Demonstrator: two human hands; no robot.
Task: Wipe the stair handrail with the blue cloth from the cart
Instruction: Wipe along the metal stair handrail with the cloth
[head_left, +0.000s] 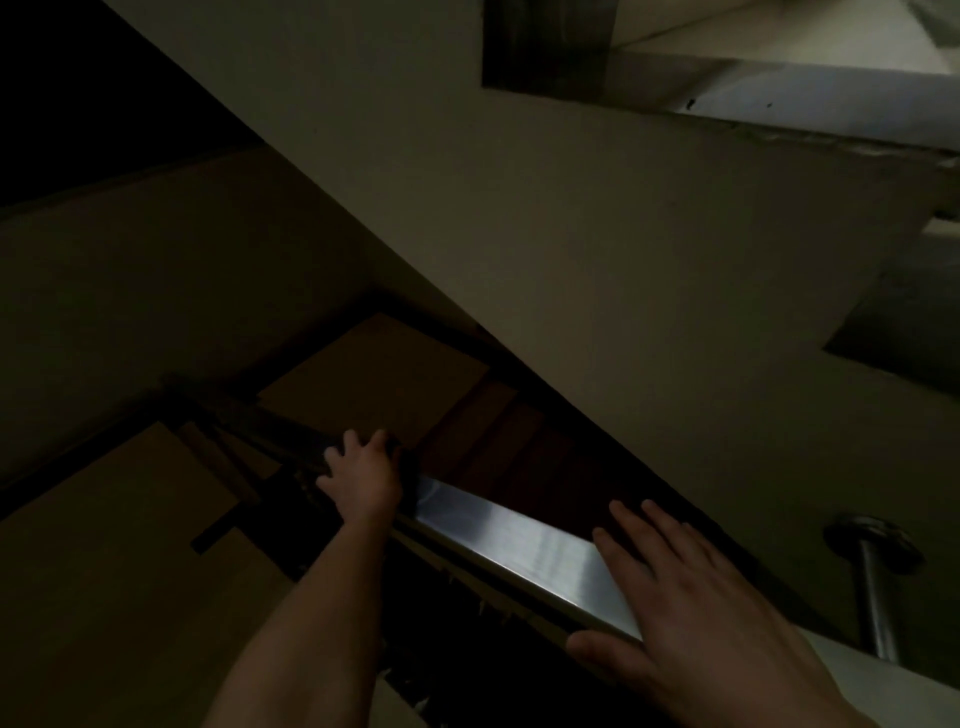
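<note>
- The right hand (691, 597) lies nearest, low on the right, palm down with fingers spread flat on the near end of the handrail (514, 540), thumb hooked over its left edge; it grips nothing.
- The handrail is a flat brushed-metal bar running from the near right up and away to the left, bright between the two hands and lost in shadow beyond.
- Right of the rail, a round metal post (872, 587) with a disc flange stands close to the wall.
- Farther along, the left hand (363, 475) reaches out on a bare forearm and presses down on the rail, fingers curled over a dark wad that seems to be the cloth (408, 467); its colour cannot be told in the dim light.
- Beyond and below, brown stair treads (374, 379) descend in darkness.
- A pale sloping wall (571, 234) fills the far right.
</note>
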